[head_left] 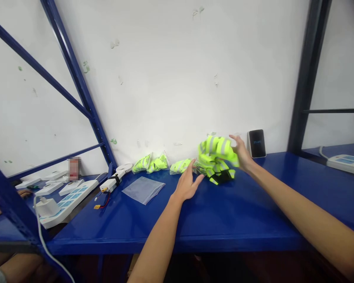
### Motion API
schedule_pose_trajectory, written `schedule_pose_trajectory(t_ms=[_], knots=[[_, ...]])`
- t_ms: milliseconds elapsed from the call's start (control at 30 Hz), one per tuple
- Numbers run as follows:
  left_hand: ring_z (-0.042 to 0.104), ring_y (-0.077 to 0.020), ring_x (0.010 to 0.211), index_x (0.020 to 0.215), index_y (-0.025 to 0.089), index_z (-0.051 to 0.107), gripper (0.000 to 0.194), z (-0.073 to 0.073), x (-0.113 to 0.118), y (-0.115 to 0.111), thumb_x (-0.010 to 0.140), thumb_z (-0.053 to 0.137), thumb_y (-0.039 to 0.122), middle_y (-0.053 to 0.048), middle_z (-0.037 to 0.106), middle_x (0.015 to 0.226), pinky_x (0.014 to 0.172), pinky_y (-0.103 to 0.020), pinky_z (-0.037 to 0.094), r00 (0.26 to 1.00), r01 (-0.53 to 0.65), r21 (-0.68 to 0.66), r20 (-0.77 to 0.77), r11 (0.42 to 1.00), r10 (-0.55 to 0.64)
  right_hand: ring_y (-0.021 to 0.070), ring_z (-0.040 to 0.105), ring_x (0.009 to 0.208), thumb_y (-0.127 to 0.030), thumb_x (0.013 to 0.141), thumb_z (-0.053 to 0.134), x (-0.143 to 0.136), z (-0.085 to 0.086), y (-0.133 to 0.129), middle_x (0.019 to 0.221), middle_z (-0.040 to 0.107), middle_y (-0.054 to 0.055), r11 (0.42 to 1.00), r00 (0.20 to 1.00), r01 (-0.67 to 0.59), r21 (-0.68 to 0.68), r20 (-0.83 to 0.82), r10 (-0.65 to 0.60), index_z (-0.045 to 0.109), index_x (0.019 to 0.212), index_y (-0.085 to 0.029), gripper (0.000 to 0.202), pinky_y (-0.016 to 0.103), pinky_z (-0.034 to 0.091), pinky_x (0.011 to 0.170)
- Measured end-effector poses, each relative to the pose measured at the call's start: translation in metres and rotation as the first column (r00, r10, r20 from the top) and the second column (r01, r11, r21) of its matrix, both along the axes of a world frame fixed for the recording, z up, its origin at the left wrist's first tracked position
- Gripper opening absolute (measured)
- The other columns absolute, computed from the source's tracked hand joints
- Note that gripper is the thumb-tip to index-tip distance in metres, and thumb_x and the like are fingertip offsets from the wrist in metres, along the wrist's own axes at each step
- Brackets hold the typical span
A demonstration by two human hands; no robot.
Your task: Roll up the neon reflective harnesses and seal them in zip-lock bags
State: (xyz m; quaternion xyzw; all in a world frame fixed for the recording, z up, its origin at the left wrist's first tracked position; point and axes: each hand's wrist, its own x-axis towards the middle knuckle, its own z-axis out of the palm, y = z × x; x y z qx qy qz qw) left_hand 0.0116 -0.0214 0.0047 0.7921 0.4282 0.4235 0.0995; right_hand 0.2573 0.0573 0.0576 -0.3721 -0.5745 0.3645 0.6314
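A bunched neon yellow-green reflective vest [215,151], with silver stripes and a black part, is raised slightly above the blue table [224,216]. My right hand [242,154] grips its right side. Left of the vest, my left hand [188,184] is over the table, thumb and fingers apart, with nothing in it. Behind that hand lies a bagged neon vest [179,166] against the wall. Two more bagged neon bundles [141,163] [159,163] lie farther left. Clear flat plastic bags [143,190] rest on the table, left of my left hand.
A black device with a screen [257,143] leans on the wall at right. At left are a white device with wires [109,183], a power strip [72,202] and a blue frame post [91,106]. Another person's hand [23,193] shows at far left.
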Motion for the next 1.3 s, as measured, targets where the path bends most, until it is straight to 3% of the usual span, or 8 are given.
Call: schedule_pose_trajectory(t_ms=[100, 300, 533, 700, 833, 933, 1133, 1300], knots=[[0.047, -0.0265, 0.127, 0.144, 0.023, 0.032, 0.071, -0.005, -0.002, 0.006, 0.083, 0.060, 0.045, -0.011, 0.049, 0.140, 0.111, -0.042, 0.033, 0.996, 0.088, 0.030, -0.005, 0.996, -0.088, 0.0224, 0.066, 0.063, -0.072, 0.087, 0.022, -0.012, -0.009, -0.002, 0.091, 0.070, 0.011, 0.926, 0.939, -0.343, -0.155, -0.063, 0.337, 0.042, 0.132, -0.024, 0.069, 0.035, 0.052, 0.055], [0.057, -0.0256, 0.110, 0.122, 0.021, 0.057, 0.044, -0.009, -0.008, 0.016, 0.080, 0.059, 0.032, -0.008, 0.063, 0.120, 0.098, -0.038, 0.043, 0.996, 0.047, 0.006, -0.080, 0.999, -0.047, 0.0136, 0.060, 0.049, -0.042, 0.085, 0.056, -0.024, -0.034, 0.002, 0.088, 0.070, 0.008, 0.947, 0.918, -0.284, -0.147, 0.242, 0.313, 0.059, 0.109, -0.017, 0.034, 0.026, 0.047, 0.047], [0.059, -0.0231, 0.103, 0.114, 0.023, 0.062, 0.034, -0.002, -0.011, 0.015, 0.081, 0.052, 0.023, -0.005, 0.067, 0.112, 0.092, -0.035, 0.044, 0.985, -0.058, 0.023, -0.161, 0.998, 0.061, 0.0230, 0.066, 0.087, -0.041, 0.075, 0.070, -0.009, -0.011, -0.022, 0.107, 0.069, 0.011, 0.844, 0.723, -0.528, -0.093, 0.472, 0.504, 0.063, 0.113, -0.016, 0.047, 0.035, 0.052, 0.077], [0.063, -0.0205, 0.088, 0.113, 0.021, 0.062, 0.037, 0.001, -0.037, 0.018, 0.079, 0.050, 0.018, -0.007, 0.068, 0.104, 0.084, -0.034, 0.048, 0.931, -0.358, -0.091, 0.039, 0.929, 0.362, 0.0217, 0.062, 0.079, -0.042, 0.082, 0.054, 0.029, -0.003, -0.038, 0.081, 0.069, 0.007, 0.950, 0.768, -0.289, 0.117, 0.621, 0.157, 0.068, 0.084, -0.015, 0.031, 0.033, 0.047, 0.075], [0.064, -0.0205, 0.088, 0.110, 0.020, 0.065, 0.035, 0.020, -0.057, 0.006, 0.078, 0.050, 0.022, -0.006, 0.069, 0.105, 0.083, -0.033, 0.050, 0.989, -0.134, -0.265, 0.022, 0.955, 0.145, 0.0142, 0.050, 0.055, -0.042, 0.084, 0.052, 0.044, -0.013, -0.068, 0.060, 0.059, 0.001, 0.958, 0.432, -0.281, -0.057, 0.884, 0.179, 0.064, 0.072, -0.016, 0.031, 0.026, 0.036, 0.054], [0.054, -0.0235, 0.120, 0.120, 0.024, 0.063, 0.048, 0.050, -0.054, -0.010, 0.075, 0.048, 0.017, -0.004, 0.060, 0.131, 0.101, -0.034, 0.042, 0.993, 0.083, -0.378, -0.051, 0.922, -0.110, 0.0110, 0.042, 0.047, -0.050, 0.085, 0.052, 0.035, -0.024, -0.089, 0.051, 0.051, -0.001, 0.942, 0.331, -0.280, -0.184, 0.903, 0.274, 0.056, 0.060, -0.016, 0.042, 0.024, 0.030, 0.048], [0.042, -0.0304, 0.134, 0.139, 0.026, 0.048, 0.060, 0.073, -0.009, -0.038, 0.083, 0.052, 0.047, -0.005, 0.042, 0.149, 0.107, -0.041, 0.036, 0.957, 0.114, -0.595, -0.150, 0.796, -0.249, 0.0105, 0.046, 0.036, -0.045, 0.087, 0.047, -0.007, -0.042, -0.096, 0.050, 0.054, 0.000, 0.921, 0.480, -0.193, -0.337, 0.786, 0.388, 0.055, 0.072, -0.015, 0.035, 0.023, 0.033, 0.039], [0.057, -0.0331, 0.115, 0.141, 0.025, 0.043, 0.071, 0.058, 0.001, -0.076, 0.079, 0.059, 0.056, -0.011, 0.057, 0.133, 0.094, -0.042, 0.044, 0.986, -0.058, -0.424, -0.167, 0.904, -0.015, 0.0152, 0.059, 0.056, -0.037, 0.087, 0.049, -0.026, -0.035, -0.102, 0.072, 0.066, 0.003, 0.931, 0.621, -0.310, -0.195, 0.700, 0.353, 0.058, 0.100, -0.016, 0.026, 0.025, 0.047, 0.053]])
